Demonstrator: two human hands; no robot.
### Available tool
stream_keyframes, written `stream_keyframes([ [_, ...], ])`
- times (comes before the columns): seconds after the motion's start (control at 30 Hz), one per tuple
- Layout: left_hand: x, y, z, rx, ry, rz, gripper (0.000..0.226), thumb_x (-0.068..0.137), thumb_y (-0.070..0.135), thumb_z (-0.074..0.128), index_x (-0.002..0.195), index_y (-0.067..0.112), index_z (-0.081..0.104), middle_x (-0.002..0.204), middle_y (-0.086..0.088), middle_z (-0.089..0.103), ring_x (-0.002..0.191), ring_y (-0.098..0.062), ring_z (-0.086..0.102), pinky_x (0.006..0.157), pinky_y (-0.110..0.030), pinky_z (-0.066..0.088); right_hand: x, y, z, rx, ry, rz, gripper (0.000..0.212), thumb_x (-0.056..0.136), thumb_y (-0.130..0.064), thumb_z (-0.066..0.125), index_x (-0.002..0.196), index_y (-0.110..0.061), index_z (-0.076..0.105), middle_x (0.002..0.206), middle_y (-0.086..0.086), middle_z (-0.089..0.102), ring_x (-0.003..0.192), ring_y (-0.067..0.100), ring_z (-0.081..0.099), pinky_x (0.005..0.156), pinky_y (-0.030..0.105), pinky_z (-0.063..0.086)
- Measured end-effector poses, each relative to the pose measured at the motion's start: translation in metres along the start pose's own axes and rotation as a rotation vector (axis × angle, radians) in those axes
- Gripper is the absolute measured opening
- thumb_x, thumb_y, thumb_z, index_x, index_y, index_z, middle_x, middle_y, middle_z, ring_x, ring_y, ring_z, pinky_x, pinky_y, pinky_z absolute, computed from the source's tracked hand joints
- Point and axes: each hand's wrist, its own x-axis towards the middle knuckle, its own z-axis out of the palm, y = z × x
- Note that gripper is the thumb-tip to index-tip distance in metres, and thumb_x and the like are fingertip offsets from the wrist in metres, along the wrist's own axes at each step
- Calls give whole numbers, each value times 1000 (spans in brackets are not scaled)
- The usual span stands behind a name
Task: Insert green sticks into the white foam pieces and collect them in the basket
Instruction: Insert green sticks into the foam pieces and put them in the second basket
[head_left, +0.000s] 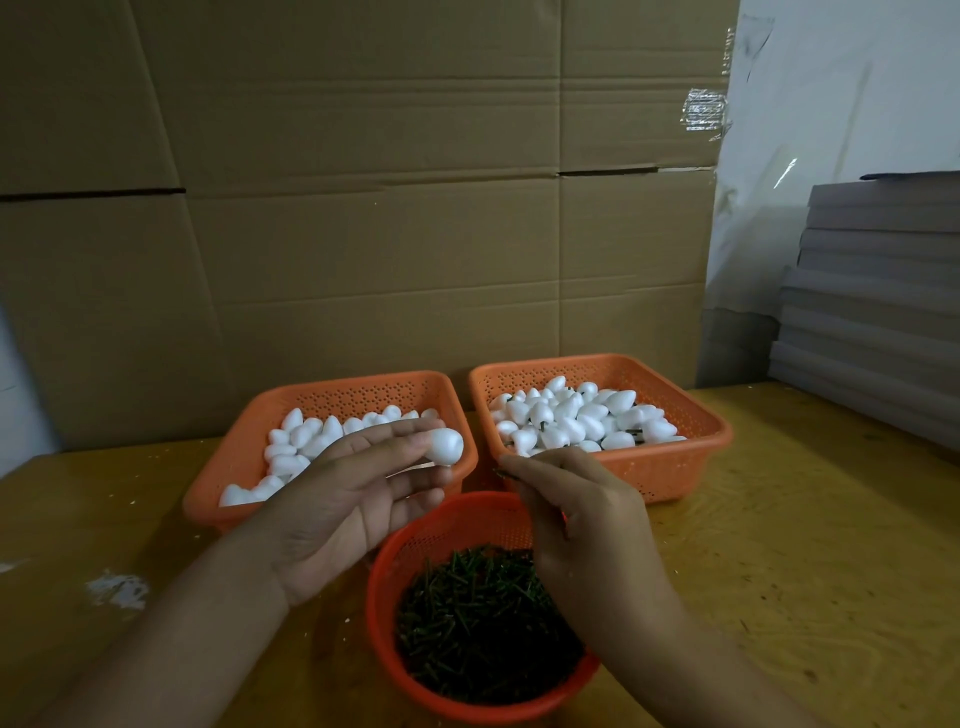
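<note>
Pointing right, foam piece (445, 446) pinched lengthwise in left hand (347, 499).

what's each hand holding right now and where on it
Left hand: white foam piece, fingertip grip on its side. Right hand: green stick, pinched near one end.

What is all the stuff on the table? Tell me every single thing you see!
left basket: one, orange, rectangular, far left on the table, holds plain foam pieces
right basket: one, orange, rectangular, far right, holds foam pieces, some with sticks in them
round basket: one, orange, near centre
green sticks: many, dark green, in the round basket
foam piece: one, white, at the left fingertips
table: one, yellow-brown wood
cardboard: brown sheets, behind the table
grey boards: a stack, far right
left hand: holds the foam piece
right hand: pinches a thin green stick, above the round basket
</note>
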Motion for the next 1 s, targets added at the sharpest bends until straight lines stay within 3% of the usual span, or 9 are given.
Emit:
stream_keyframes([
  [0.17,-1,1,0,33,-17,-8,54,73,20,78,123,3,66,108,-17,71,89,-21,71,70,-31,60,3,-4,-3,98,15,92,16,88,-9,71,96,-23,75,76,-18,68,75,0,65,65,16,49],
  [0.27,-2,0,2,116,-43,5,30,84,19,74,112,8,75,106,-14,72,87,-19,71,71,-30,60,3,-7,-5,107,25,104,11,89,-16,72,84,-25,74,60,-23,58,60,0,60,54,8,39],
  [0.4,-5,-1,6,178,-62,8,23,84,20,74,106,13,78,105,-14,73,87,-19,71,72,-29,59,3,-9,-6,108,23,122,12,90,-20,73,82,-28,73,64,-17,62,60,3,60,52,12,41],
  [0.57,-7,0,9,179,-73,13,38,70,28,79,105,13,78,106,-13,73,88,-18,71,73,-29,59,3,-7,-4,44,9,138,10,91,-19,69,85,-26,72,64,-16,62,66,4,61,57,17,44],
  [0.7,-7,0,8,236,-81,19,27,82,24,76,107,14,77,108,-14,74,92,-18,71,76,-28,58,3,-9,-4,48,-5,112,11,90,-26,62,85,-26,71,67,-13,65,64,6,61,54,23,46],
  [0.8,-9,-1,9,303,-89,27,25,85,21,69,108,15,77,110,-17,73,96,-19,70,80,-28,58,2,-10,-4,65,-33,94,11,91,-26,61,83,-27,70,66,-13,62,57,5,58,50,17,41],
  [1.0,-11,0,14,364,-83,63,34,75,29,75,106,17,77,109,-15,74,99,-20,72,82,-26,57,2,-11,-4,110,-60,131,13,91,-25,62,81,-25,71,59,-18,56,55,5,56,51,12,36],
])
